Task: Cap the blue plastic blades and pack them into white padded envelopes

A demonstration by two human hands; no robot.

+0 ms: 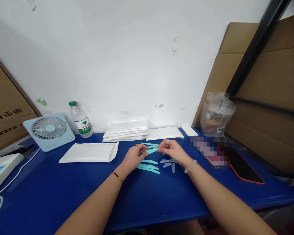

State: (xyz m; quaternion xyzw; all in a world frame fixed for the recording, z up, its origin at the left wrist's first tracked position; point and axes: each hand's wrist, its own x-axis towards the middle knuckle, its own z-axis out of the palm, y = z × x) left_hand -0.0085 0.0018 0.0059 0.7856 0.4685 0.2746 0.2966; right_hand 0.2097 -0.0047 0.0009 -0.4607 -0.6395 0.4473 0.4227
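Between my two hands is a slim teal eyebrow razor (151, 151), held level just above the table. My left hand (134, 156) pinches its left part with thumb and fingers. At its other end, the fingertips of my right hand (171, 150) are closed; a small clear piece seems to be there, though the fingers partly hide it. More teal razors (149, 166) lie side by side below and behind my hands, some partly covered by the left one. Several small translucent blade covers (167, 164) are scattered on the table under my right wrist.
Along the wall of the blue table (88, 192) are stacked white packets (126, 129), a water bottle (80, 120) and a light-blue fan (49, 130). A white padded packet (88, 152) lies left. To the right are a phone (245, 164) and a bagged drink cup (217, 117).
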